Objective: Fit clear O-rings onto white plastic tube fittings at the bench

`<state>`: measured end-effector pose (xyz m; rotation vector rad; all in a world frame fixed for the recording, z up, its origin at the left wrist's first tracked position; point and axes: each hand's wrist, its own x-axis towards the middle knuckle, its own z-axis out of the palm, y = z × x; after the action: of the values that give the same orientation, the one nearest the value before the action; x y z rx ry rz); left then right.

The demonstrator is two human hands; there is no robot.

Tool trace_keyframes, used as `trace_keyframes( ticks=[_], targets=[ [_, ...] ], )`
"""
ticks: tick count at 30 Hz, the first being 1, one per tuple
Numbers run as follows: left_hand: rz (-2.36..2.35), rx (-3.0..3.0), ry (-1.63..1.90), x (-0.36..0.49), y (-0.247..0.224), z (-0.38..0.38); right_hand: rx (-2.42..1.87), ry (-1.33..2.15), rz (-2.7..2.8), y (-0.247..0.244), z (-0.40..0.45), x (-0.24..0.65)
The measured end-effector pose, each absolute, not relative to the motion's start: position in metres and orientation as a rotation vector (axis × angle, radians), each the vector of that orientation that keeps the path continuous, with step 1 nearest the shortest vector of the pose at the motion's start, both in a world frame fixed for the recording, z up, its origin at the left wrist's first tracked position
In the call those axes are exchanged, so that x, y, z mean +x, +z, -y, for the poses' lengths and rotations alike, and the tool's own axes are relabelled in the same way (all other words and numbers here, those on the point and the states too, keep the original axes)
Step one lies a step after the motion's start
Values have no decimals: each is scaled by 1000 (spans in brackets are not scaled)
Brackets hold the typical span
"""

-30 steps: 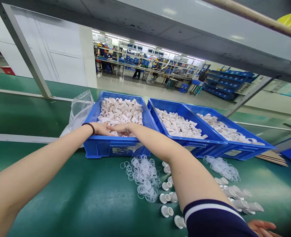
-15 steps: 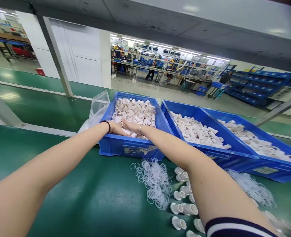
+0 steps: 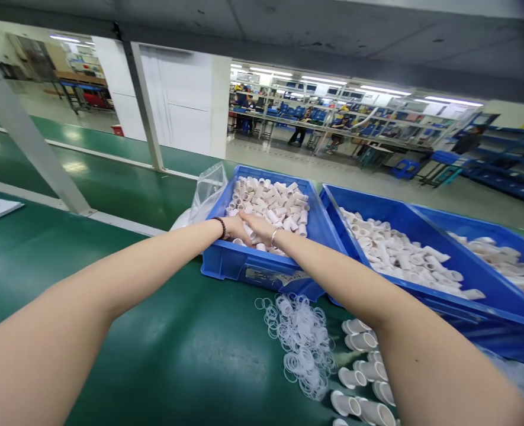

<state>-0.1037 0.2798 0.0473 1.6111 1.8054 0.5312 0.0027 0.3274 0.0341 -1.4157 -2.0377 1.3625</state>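
Observation:
Both hands are inside the nearest blue bin [image 3: 226, 260], among its short white plastic tubes [image 3: 273, 198]. My left hand [image 3: 237, 228], with a dark beaded bracelet at the wrist, curls round tubes at the bin's front. Facing it, my right hand [image 3: 259, 226], a silver bangle at its wrist, closes on the same cluster. The two hands meet at the thumbs, and a few white tubes show between and below them. Most of the fingers are hidden among the tubes. In front of the bin lies a heap of thin translucent rings [image 3: 304, 337] on the green table [image 3: 177, 361].
Two more blue bins [image 3: 377, 201] of white fittings stand to the right. Flanged white tubes [image 3: 362, 370] stand and lie by my right forearm. A clear plastic bag [image 3: 208, 186] leans at the bin's left. An overhead shelf [image 3: 288, 29] and posts [image 3: 144, 106] frame the table.
My view has turned left, so the scene sits further right. The hands have drawn closer together over the tubes in the same bin, with tubes now gathered between them.

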Motion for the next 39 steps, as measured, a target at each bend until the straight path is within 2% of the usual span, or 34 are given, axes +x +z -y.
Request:
trace_keyframes(
  ticks=[4, 8, 11, 17, 20, 23, 26, 30, 33, 39],
  targets=[
    [-1847, 1732, 568, -103, 56, -282, -1262, 906, 2170, 44, -342, 4],
    [-1814, 2098, 935, -94, 58, -287, -1106, 516, 2144, 61, -349, 15],
    [-1751, 2160, 1123, -84, 64, -284, -1119, 313, 2088, 77, -341, 24],
    [-1624, 2278, 1329, -67, 113, -222, -860, -91, 1877, 124, -273, 45],
    [-1454, 2413, 1413, -58, 116, -179, -820, -218, 1738, 126, -216, 58],
    [-1425, 2414, 1379, -52, 76, -137, -904, -263, 1712, 92, -156, 64],
    [-1557, 2336, 1173, -53, 9, -102, -1090, -202, 1759, 29, -108, 63],
    [-1693, 2265, 909, -56, -58, -82, -1245, -52, 1754, -44, -88, 59],
    [-1703, 2260, 896, -61, -73, -83, -1316, 35, 1740, -66, -93, 54],
    [-1485, 2321, 1016, -79, -82, -89, -1328, 193, 1870, -79, -100, 42]
  ],
)
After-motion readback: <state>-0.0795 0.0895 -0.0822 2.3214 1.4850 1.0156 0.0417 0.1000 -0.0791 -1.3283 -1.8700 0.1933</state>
